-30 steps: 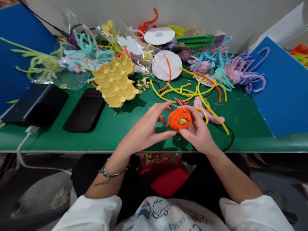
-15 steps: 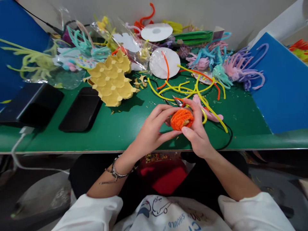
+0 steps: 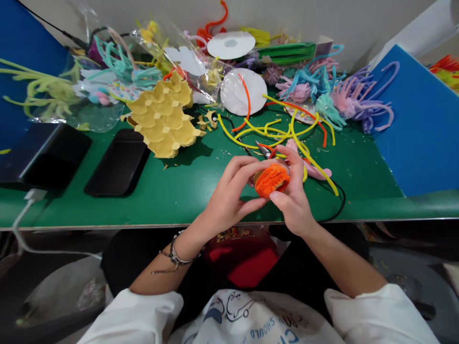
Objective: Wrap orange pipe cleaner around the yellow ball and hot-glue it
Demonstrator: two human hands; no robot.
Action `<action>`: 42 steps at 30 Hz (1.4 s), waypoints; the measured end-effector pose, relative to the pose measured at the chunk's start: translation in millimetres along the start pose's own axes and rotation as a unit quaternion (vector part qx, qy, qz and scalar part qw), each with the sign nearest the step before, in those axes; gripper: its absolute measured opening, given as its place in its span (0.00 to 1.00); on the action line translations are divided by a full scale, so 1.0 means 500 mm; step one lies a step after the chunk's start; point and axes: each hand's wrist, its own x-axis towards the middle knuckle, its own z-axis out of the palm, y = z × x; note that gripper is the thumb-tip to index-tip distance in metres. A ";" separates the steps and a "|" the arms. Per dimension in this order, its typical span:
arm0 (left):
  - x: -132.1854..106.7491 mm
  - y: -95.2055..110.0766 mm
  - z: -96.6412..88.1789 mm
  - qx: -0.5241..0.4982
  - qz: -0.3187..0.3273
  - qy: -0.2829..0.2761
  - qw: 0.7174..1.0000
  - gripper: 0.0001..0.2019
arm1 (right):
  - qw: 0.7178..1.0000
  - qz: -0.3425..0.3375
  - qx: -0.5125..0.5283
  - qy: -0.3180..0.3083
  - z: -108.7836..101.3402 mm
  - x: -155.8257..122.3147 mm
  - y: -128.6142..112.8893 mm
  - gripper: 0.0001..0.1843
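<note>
From my remote seat, I have the orange coil (image 3: pixel 271 179), a fuzzy winding, raised between both bare hands, just above the near part of the green desk (image 3: pixel 179 203). My right grip (image 3: pixel 297 205) pinches it from its right side, thumb low and fingers over the top. My left grip (image 3: pixel 231 191) is curled narrowly around the other flank, fingers along the upper rim and thumb at the lower edge.

The winding is squat and nearly round, so I can't read a clear long axis. Its ridges slant up toward the right, and its wound face looks back at me, with a bit of tan core (image 3: pixel 280 185) showing near the right thumb.

The desk's front edge runs just below my wrists, so room toward me is short. Leftward I get a stretch of green surface as far as a black tray (image 3: pixel 118 165), with a yellow egg-carton piece (image 3: pixel 163 117) farther back. Ahead I'm crowded: a pointed metal tool (image 3: pixel 263 150) lies just beyond my fingers, then tangled yellow stems (image 3: pixel 291 128). Past a pink piece (image 3: pixel 320 171) and a black cable (image 3: pixel 344 198), green surface reaches the blue panel (image 3: pixel 419 134) on my right.
</note>
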 end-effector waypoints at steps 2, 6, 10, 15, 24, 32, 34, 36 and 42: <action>0.000 -0.001 0.002 0.010 0.011 0.008 1.000 0.21 | 1.000 0.013 0.023 0.011 0.005 0.001 -0.001 0.35; -0.001 -0.002 0.006 0.030 0.030 0.020 0.999 0.20 | 0.997 0.025 0.069 0.027 0.015 0.001 -0.002 0.33; -0.001 -0.001 0.009 0.040 0.031 0.022 0.998 0.20 | 0.995 0.039 0.085 0.038 0.019 -0.003 -0.002 0.33; -0.002 0.002 0.009 0.042 0.033 0.020 0.998 0.20 | 0.993 0.052 0.086 0.059 0.021 -0.007 -0.005 0.32; -0.005 0.006 0.015 0.049 0.025 0.032 0.998 0.19 | 0.992 0.056 0.078 0.083 0.027 -0.007 -0.009 0.30; -0.002 0.003 0.015 -0.025 -0.050 0.057 0.997 0.21 | 0.998 0.039 0.037 -0.041 -0.005 -0.007 -0.010 0.36; -0.001 -0.004 0.015 -0.055 -0.079 0.080 0.992 0.20 | 0.997 0.033 0.021 -0.073 -0.021 0.002 -0.016 0.39; 0.000 -0.011 0.014 -0.071 -0.102 0.092 0.988 0.20 | 0.999 0.006 -0.009 -0.051 -0.036 0.013 -0.022 0.33; -0.001 -0.013 0.012 -0.122 -0.165 0.086 0.975 0.21 | 0.986 -0.111 -0.107 0.069 -0.055 0.031 -0.028 0.08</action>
